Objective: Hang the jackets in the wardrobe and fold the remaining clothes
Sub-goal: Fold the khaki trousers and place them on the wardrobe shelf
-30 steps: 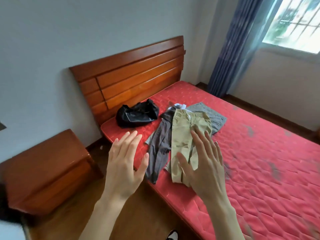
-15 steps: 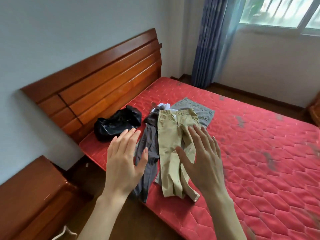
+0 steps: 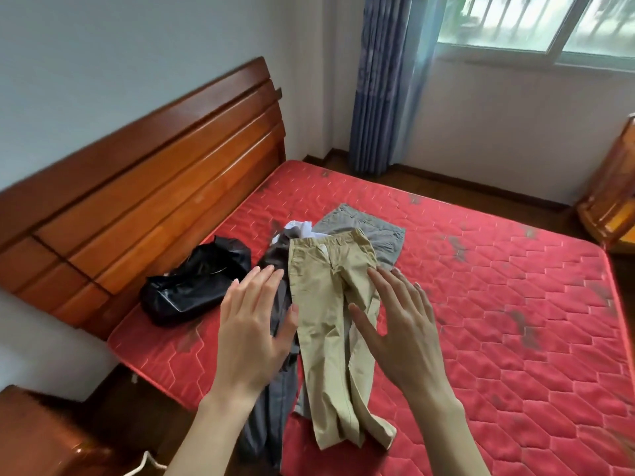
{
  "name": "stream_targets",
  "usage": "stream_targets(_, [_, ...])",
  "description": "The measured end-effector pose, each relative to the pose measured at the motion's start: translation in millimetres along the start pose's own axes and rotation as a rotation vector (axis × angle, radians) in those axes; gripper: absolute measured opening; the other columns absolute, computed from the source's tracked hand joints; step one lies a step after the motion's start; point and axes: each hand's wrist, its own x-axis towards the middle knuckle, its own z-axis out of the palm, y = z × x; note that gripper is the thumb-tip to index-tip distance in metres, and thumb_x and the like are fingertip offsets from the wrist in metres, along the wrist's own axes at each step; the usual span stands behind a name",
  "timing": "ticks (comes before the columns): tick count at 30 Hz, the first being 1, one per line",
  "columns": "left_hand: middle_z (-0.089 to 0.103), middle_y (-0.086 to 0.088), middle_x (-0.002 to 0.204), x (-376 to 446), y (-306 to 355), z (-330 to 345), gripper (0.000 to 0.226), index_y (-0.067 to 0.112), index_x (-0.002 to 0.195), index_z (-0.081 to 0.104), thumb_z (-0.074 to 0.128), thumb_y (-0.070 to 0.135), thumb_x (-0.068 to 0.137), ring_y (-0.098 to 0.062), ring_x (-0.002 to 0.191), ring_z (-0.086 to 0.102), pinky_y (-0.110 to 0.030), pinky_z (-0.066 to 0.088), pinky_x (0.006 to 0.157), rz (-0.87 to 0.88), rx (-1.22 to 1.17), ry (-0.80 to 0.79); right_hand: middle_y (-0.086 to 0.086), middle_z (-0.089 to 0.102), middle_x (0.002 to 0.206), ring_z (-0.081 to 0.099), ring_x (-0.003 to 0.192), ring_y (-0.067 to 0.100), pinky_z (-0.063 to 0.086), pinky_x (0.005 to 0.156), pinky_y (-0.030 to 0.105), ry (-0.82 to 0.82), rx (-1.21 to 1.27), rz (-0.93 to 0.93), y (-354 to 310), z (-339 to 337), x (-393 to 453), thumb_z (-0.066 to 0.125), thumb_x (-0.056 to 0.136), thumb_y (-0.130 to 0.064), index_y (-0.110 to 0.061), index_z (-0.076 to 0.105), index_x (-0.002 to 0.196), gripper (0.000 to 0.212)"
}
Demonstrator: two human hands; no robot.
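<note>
Khaki trousers [image 3: 330, 304] lie flat on the red mattress [image 3: 498, 321], legs pointing toward me. A dark grey garment [image 3: 275, 407] lies along their left side and hangs over the bed edge. A lighter grey garment [image 3: 374, 231] and a bit of white cloth [image 3: 299, 226] lie under the waistband end. A crumpled black jacket [image 3: 196, 286] sits near the headboard. My left hand [image 3: 252, 329] hovers open over the dark grey garment. My right hand [image 3: 402, 328] hovers open over the right trouser leg. Neither hand holds anything.
A wooden headboard [image 3: 144, 187] runs along the left wall. A wooden nightstand [image 3: 44, 438] stands at the lower left beside the bed. Blue curtains [image 3: 385, 80] hang by a window [image 3: 536, 22]. Wooden furniture [image 3: 615, 187] stands at the far right.
The view has moved closer to the bed and turned right. Both hands now sit over the clothes, still open and empty.
</note>
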Motion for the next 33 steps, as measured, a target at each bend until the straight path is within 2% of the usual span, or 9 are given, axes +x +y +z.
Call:
stream_targets(6, [0.049, 0.001, 0.154, 81, -66, 48, 0.059, 0.016, 0.147, 0.052, 0.042, 0.053, 0.103, -0.015, 0.151, 0.034, -0.050, 0.026, 0.124, 0.005, -0.090, -0.038, -0.014, 0.043, 0.158, 0.025, 0.153, 0.005, 0.014, 0.128, 0.033, 0.000, -0.059, 0.065, 3, 54, 74, 0.052, 0.101, -0.058, -0.032, 0.040, 0.155, 0.061])
stream_targets(15, [0.053, -0.002, 0.150, 175, -155, 154, 0.056, 0.014, 0.144, 0.055, 0.045, 0.049, 0.102, -0.019, 0.147, 0.040, -0.051, 0.030, 0.121, -0.019, -0.138, -0.121, -0.009, 0.044, 0.159, 0.028, 0.154, 0.011, 0.024, 0.126, 0.043, -0.013, -0.125, 0.164, 45, 132, 172, 0.059, 0.102, -0.050, -0.024, 0.043, 0.155, 0.062])
stream_targets(23, [0.056, 0.000, 0.147, 207, -216, 279, 0.055, 0.014, 0.144, 0.055, 0.049, 0.045, 0.099, -0.019, 0.143, 0.045, -0.050, 0.039, 0.115, -0.100, -0.145, -0.224, -0.008, 0.045, 0.158, 0.030, 0.153, 0.011, 0.026, 0.125, 0.043, -0.061, -0.106, 0.196, 132, 236, 231, 0.047, 0.100, -0.059, -0.024, 0.044, 0.154, 0.064])
stream_targets(33, [0.063, -0.001, 0.138, 216, -304, 458, 0.050, 0.013, 0.135, 0.063, 0.051, 0.041, 0.095, -0.021, 0.135, 0.053, -0.034, 0.035, 0.115, -0.128, -0.084, -0.222, -0.004, 0.050, 0.154, 0.041, 0.147, 0.017, 0.032, 0.120, 0.039, -0.118, -0.082, 0.239, 270, 407, 281, 0.048, 0.095, -0.062, -0.022, 0.042, 0.154, 0.071])
